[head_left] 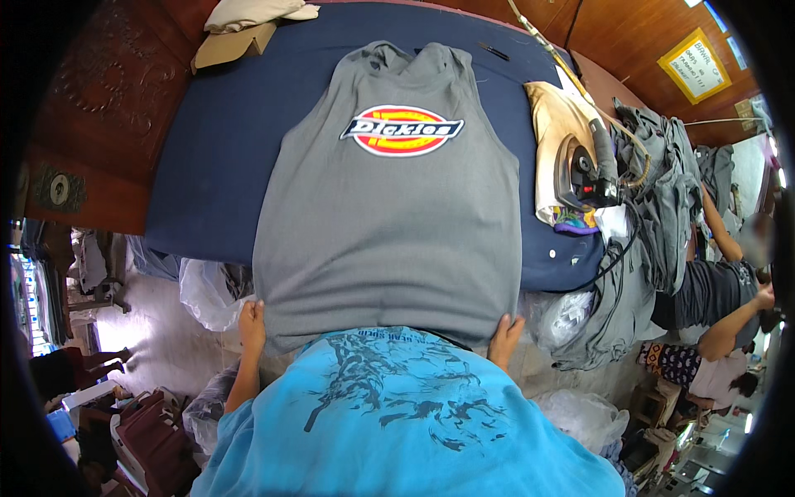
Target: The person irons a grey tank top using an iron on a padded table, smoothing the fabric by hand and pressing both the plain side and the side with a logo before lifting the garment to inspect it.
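Head view: a grey sleeveless shirt (389, 224) lies flat, front up, on a dark blue padded board (207, 166), neck end away from the person, hem hanging over the near edge. A red and yellow oval print sits on the chest.

Left hand (251, 325) grips the hem at its left corner; right hand (503, 338) grips the hem at the right corner. Hands are well apart, one at each side of the garment, fingers closed on the cloth. Judgement: this spread hold keeps the fabric taut and square on the board.

The person's blue top (397, 422) fills the lower frame and hides the middle of the hem.

Right of the shirt: an iron (584, 170) rests on a pale cloth (553, 124) at the board's right end, cord trailing off the edge; likely parked there within reach but clear of the shirt. Further right, a heap of grey garments (662, 182). Another person (720, 306) works at far right. A folded tan item (236, 41) sits at the board's far left corner. Clear plastic bags (207, 290) lie below the board.
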`<state>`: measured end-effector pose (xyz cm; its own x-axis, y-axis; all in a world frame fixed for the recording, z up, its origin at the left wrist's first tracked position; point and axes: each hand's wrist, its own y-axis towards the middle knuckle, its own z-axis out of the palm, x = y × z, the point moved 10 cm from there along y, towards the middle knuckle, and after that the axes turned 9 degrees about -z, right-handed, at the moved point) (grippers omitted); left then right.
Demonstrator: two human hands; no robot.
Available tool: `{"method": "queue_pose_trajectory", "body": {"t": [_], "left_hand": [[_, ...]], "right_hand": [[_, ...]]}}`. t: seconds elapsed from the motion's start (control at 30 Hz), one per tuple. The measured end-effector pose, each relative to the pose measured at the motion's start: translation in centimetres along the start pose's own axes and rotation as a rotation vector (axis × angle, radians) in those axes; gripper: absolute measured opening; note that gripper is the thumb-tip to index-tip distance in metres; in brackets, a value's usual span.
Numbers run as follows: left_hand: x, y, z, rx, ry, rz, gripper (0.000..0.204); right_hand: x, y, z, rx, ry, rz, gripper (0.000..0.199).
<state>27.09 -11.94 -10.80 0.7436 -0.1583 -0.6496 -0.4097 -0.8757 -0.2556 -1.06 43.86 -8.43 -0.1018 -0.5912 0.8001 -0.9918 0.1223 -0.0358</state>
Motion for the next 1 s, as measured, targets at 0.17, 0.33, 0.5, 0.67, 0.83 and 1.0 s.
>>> {"method": "queue_pose_trajectory", "body": {"t": [0.17,0.33,0.5,0.67,0.83,1.0], "left_hand": [[-15.7,0.0,-2.7,-0.577,0.465,0.466,0.033],[-30.1,12.8,4.2,-0.196,0.151,0.665,0.040],[-45.9,27.4,15.5,-0.049,0.165,0.759,0.056],[-49.4,35.0,25.8,0.824,0.088,0.206,0.047],[-48.2,35.5,24.5,1.312,-0.826,-0.306,0.033],[-46.4,33.3,22.5,1.441,-0.938,-0.228,0.034]], "right_hand": [[2.4,1.0,-0.7,-0.256,-0.060,-0.205,0.038],[18.5,12.4,3.9,-0.045,0.077,-0.465,0.026],[26.9,30.4,15.3,0.137,0.008,-0.628,0.026],[29.0,44.5,23.9,0.144,-0.189,-0.297,0.048],[28.1,47.6,30.7,0.260,0.490,-0.006,0.027],[25.2,50.1,29.8,0.285,0.549,0.175,0.027]]}}
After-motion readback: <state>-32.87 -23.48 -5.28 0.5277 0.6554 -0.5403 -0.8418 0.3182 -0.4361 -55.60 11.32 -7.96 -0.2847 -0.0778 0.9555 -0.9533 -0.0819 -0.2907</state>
